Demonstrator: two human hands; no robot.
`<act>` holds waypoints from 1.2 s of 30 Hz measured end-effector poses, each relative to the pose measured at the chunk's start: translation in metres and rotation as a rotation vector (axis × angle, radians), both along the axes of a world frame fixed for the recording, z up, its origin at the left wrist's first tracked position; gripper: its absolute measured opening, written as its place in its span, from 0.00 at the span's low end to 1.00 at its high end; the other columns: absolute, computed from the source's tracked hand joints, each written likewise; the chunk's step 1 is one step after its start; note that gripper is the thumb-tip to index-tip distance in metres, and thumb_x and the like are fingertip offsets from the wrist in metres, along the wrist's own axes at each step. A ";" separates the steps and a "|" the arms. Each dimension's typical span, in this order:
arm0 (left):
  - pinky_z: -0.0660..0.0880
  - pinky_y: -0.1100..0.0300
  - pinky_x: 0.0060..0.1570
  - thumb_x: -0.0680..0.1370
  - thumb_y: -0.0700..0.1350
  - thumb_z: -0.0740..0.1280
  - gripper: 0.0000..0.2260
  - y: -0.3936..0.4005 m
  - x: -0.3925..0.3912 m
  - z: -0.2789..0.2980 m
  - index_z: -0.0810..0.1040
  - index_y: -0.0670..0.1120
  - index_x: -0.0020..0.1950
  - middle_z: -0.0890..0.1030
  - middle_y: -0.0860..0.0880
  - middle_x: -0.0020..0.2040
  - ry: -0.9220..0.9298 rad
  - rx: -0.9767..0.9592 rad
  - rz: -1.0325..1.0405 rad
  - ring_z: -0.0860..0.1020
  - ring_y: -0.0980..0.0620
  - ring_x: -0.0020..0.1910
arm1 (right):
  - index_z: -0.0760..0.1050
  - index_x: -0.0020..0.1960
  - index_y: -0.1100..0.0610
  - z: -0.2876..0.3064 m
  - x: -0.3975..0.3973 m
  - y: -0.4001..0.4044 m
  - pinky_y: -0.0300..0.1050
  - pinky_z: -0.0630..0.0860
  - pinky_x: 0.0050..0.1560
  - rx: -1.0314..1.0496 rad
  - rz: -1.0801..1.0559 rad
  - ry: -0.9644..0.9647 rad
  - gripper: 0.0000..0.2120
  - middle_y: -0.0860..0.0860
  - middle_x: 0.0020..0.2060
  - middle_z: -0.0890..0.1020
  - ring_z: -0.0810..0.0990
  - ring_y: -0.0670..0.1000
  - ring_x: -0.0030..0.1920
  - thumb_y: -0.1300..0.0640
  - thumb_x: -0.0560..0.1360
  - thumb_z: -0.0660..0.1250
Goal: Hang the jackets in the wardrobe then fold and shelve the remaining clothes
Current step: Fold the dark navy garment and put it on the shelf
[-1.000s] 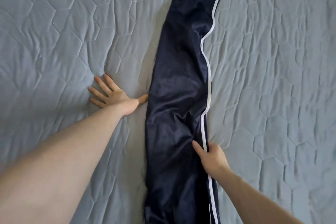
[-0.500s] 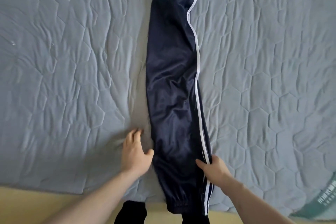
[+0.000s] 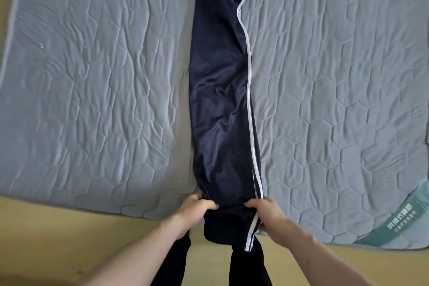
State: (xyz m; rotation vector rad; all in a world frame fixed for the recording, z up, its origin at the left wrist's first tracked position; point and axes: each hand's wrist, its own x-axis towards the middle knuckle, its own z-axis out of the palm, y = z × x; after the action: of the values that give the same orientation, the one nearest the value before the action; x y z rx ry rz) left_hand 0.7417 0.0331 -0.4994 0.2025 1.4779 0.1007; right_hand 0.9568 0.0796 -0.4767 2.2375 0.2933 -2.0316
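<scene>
The trousers point(image 3: 222, 100) were laid lengthwise on the mattress point(image 3: 92, 76). Their cuff end was gripped at either edge by the left hand point(image 3: 197, 212) and right hand point(image 3: 267, 215), fingers curled tight on the cloth.

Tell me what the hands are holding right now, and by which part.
Both hold the dark trousers at the cuff end near the mattress edge: left hand grips the plain side, right hand the white-striped side.
</scene>
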 end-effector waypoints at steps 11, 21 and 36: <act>0.71 0.70 0.46 0.78 0.56 0.70 0.19 -0.069 0.009 0.036 0.74 0.57 0.68 0.80 0.60 0.58 0.120 0.045 -0.285 0.77 0.60 0.54 | 0.77 0.56 0.57 0.049 -0.003 -0.043 0.49 0.85 0.38 -0.065 0.391 0.014 0.08 0.57 0.48 0.85 0.86 0.54 0.45 0.61 0.76 0.66; 0.67 0.66 0.40 0.73 0.54 0.72 0.20 -0.032 -0.016 0.091 0.68 0.58 0.62 0.77 0.58 0.56 0.258 0.101 -0.265 0.74 0.63 0.46 | 0.69 0.65 0.54 0.096 -0.015 -0.028 0.45 0.83 0.32 0.062 0.221 -0.030 0.20 0.54 0.49 0.83 0.86 0.51 0.42 0.55 0.76 0.70; 0.80 0.60 0.31 0.84 0.54 0.61 0.13 0.183 -0.067 0.122 0.82 0.48 0.55 0.88 0.47 0.42 0.131 0.318 0.434 0.86 0.52 0.38 | 0.81 0.52 0.57 0.116 -0.046 0.186 0.44 0.82 0.36 0.317 -0.206 0.173 0.15 0.52 0.40 0.87 0.88 0.52 0.37 0.54 0.82 0.56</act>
State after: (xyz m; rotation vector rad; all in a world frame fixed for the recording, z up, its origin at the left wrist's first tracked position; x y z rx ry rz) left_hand 0.6742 0.2163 -0.3772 0.1431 1.6123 0.6861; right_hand 0.9111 0.2657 -0.3607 2.3546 0.4451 -2.4460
